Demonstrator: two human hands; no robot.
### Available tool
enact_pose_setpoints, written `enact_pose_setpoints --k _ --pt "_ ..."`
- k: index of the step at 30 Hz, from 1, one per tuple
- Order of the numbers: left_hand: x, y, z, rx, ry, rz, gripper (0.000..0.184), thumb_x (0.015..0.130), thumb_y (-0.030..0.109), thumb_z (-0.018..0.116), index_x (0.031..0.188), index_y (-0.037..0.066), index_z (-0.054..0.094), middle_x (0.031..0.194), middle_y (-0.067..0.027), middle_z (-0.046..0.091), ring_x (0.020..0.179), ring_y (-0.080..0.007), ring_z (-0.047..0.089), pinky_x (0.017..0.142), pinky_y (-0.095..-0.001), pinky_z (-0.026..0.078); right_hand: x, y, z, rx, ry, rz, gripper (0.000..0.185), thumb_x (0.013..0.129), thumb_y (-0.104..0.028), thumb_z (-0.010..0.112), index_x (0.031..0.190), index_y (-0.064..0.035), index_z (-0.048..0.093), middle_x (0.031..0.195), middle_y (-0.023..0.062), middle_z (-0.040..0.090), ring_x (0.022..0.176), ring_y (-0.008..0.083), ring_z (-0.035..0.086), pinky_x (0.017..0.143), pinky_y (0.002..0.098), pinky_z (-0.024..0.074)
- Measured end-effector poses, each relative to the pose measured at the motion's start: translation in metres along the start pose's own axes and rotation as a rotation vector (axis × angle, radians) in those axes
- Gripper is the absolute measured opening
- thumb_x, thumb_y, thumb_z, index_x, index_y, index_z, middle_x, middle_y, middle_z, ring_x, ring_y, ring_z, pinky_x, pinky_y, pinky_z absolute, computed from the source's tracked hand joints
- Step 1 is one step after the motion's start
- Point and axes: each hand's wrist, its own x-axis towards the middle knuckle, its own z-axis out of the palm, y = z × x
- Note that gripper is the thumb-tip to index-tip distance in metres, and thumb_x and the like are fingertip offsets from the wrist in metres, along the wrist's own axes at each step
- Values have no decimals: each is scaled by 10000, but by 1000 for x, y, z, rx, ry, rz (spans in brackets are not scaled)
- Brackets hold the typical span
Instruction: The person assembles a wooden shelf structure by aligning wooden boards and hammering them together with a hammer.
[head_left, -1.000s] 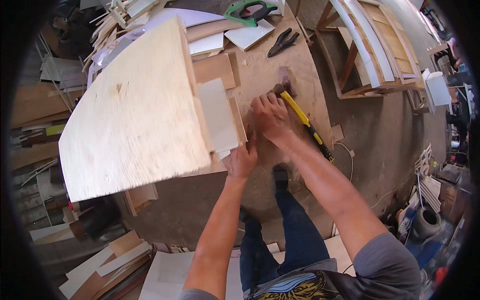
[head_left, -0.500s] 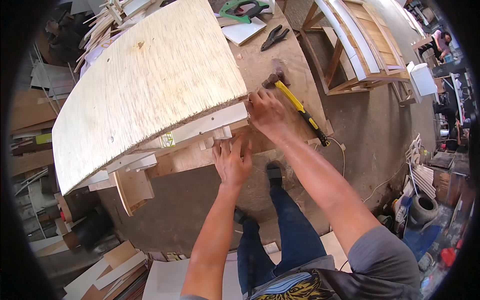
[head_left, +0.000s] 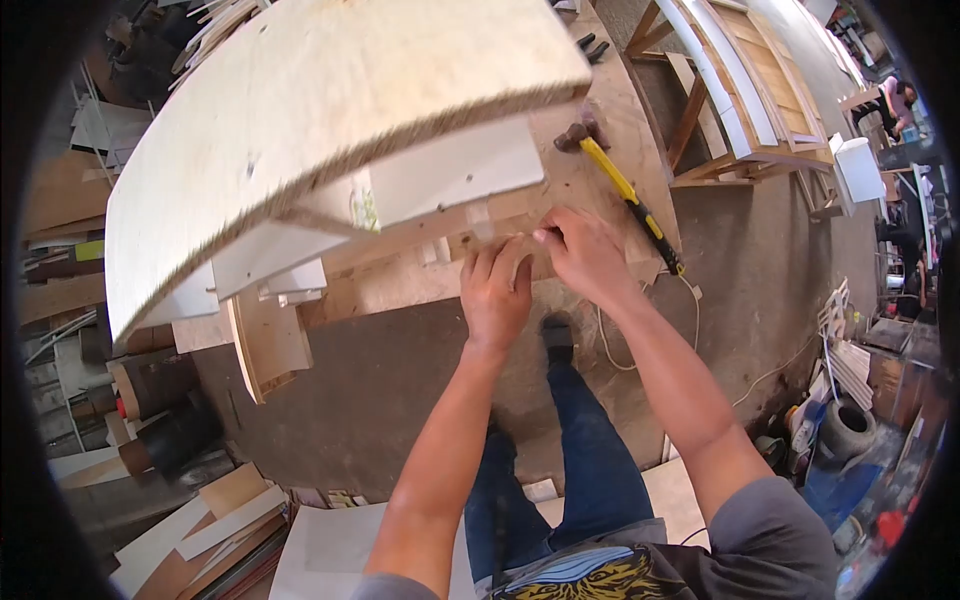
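A large curved plywood panel (head_left: 350, 75) lies across the top of a wooden assembly, with a white board (head_left: 455, 165) under its near edge. My left hand (head_left: 497, 300) is beside the low edge of the assembly, fingers bent forward and thumb apart, near a small pale wood block (head_left: 437, 251). To its right, my right hand (head_left: 585, 260) has thumb and forefinger pinched together close to the left fingertips. Whatever is in that pinch is too small to make out. A hammer (head_left: 630, 200) with a yellow and black handle rests on the workbench (head_left: 640, 150) right of my right hand.
Black-handled pliers (head_left: 594, 48) lie at the bench's far side, partly hidden by the panel. A wooden frame (head_left: 745, 90) stands beyond on the right. A pale cord (head_left: 612, 350) trails on the floor. Board offcuts (head_left: 225, 520) are stacked at lower left. Another person (head_left: 890, 105) is far right.
My right hand has left the panel's corner and come down beside my left fingers. The panel, bench and hammer have shifted in view, and the panel now appears blurred and closer.
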Motion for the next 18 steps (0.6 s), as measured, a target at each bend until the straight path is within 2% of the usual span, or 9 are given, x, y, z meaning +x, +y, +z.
enact_pose_setpoints --k 1,4,7,10,13,15,17,18 --pt "-2 2 -5 -6 24 41 308 859 41 808 1161 52 756 1067 -121 738 960 -345 678 864 -450 558 -11 -5 1 42 -34 4 146 974 -166 713 969 -22 694 962 163 728 971 376 694 837 482 535" --pt "-20 -1 -21 -144 -65 0 192 885 63 802 1069 24 762 1043 -149 760 974 -374 686 871 -467 541 -37 -19 13 141 -57 33 156 986 -163 710 983 -7 697 912 176 732 877 402 700 777 468 534" --pt "-34 -3 -40 -134 -62 0 150 859 43 817 996 17 760 955 -154 759 910 -368 692 813 -455 549 -59 -33 29 134 -39 54 177 992 -201 709 1004 -25 720 983 185 745 971 418 702 837 519 539" --pt "-49 -9 -63 -161 -109 -44 146 853 46 833 985 9 782 947 -166 766 876 -350 711 797 -435 563 -77 -43 41 270 -50 66 202 992 -224 720 1036 -27 728 980 184 753 960 404 720 829 500 550" --pt "-60 -10 -85 -216 -62 -172 100 870 56 838 941 4 789 910 -151 755 833 -326 721 744 -399 583 -81 -53 27 130 49 96 254 1000 -276 743 1034 -25 741 951 176 762 861 320 739 776 426 557" --pt "-63 -13 -99 -268 -76 -299 100 890 60 841 939 -10 790 923 -155 765 815 -304 733 718 -380 586 -68 -17 20 -82 270 56 280 997 -317 752 1037 -40 761 946 156 769 846 318 735 779 430 561" --pt "-66 -26 -108 -244 -76 -353 117 915 72 851 947 -21 788 966 -156 778 788 -263 744 676 -356 587 -54 -17 -11 -109 269 167 288 971 -332 767 1018 -48 760 979 150 775 948 344 747 849 463 567" --pt "-66 -32 -112 -215 -22 -311 127 910 84 857 951 -18 792 980 -157 781 835 -265 747 720 -352 586 -53 -19 -20 -111 286 153 300 972 -343 764 1035 -50 759 994 154 770 985 349 739 872 466 563"
